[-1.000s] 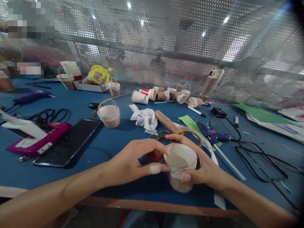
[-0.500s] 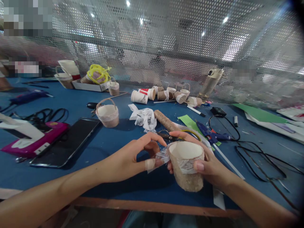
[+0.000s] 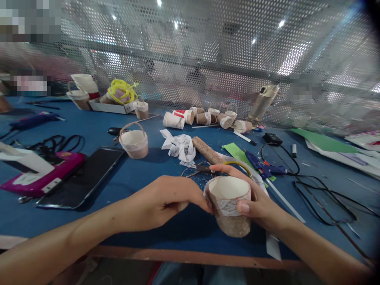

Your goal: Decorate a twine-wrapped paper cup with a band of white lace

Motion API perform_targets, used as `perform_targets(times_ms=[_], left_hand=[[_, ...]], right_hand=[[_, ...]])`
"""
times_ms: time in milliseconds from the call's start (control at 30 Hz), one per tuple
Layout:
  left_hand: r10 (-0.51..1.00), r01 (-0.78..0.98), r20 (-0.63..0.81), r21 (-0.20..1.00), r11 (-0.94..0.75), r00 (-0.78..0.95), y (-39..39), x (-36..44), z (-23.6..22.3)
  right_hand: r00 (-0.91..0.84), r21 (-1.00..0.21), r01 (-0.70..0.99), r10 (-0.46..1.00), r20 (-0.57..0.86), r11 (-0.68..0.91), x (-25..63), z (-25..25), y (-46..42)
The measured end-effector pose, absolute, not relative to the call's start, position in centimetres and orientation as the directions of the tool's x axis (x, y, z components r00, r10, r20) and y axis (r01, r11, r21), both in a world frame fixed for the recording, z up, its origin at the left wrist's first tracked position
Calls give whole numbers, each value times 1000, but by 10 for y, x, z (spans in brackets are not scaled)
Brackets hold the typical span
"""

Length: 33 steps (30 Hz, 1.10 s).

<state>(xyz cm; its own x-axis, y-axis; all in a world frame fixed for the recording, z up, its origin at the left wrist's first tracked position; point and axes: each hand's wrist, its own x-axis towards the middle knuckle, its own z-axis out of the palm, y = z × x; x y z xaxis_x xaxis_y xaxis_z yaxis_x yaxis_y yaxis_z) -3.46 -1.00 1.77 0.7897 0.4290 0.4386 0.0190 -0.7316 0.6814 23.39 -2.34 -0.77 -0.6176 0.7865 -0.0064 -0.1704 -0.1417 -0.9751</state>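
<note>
My right hand [image 3: 258, 200] is wrapped round a small twine-covered paper cup [image 3: 230, 211] with a band of white lace near its rim, held upright above the table's front edge. My left hand [image 3: 166, 200] is closed, its fingertips pinched against the cup's left rim where the lace band ends. Behind the cup lie scissors [image 3: 204, 169], a spool of brown twine [image 3: 206, 150] and a crumpled piece of white lace [image 3: 179, 145].
A blue table [image 3: 142, 178] holds a finished basket cup [image 3: 135, 141], a black phone [image 3: 86, 176], a pink glue gun stand [image 3: 44, 174], a blue glue gun [image 3: 263, 166], black cables [image 3: 323, 194], green paper [image 3: 237, 152] and several cups [image 3: 208, 118] near a perforated metal screen [image 3: 208, 59].
My left hand, which held the loose lace end out from the cup, has closed in and pressed it against the rim. The cup has tilted and dropped slightly in my right hand.
</note>
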Motion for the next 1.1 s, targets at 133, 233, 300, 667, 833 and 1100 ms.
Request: perform_targets(times_ms=[133,233,300,667,833,1100], left_hand=[[464,71,417,679,-730,782,-8,-37,17],[472,85,422,669,-738,774,-8,-38,18],[461,93,426,648,-756,778,-7,-38,18],[228,-50,453,523,-851,862,-6,-38,15],[205,-17,456,436,-900,866,-6,-38,12],[681,407,67,757,-511,729,-20,-23,34]], right_hand=[[-623,-975,-169,782,-9,-146,234,-9,-22],[-626,-977,-151,780,-23,-150,235,-10,-22],[-633,-978,-143,774,-26,-150,235,-10,-23],[-613,-994,-61,789,-38,-95,231,-2,-24],[-622,-996,-31,782,-49,-87,231,-2,-23],[-644,-994,-47,764,-44,-97,229,-5,-25]])
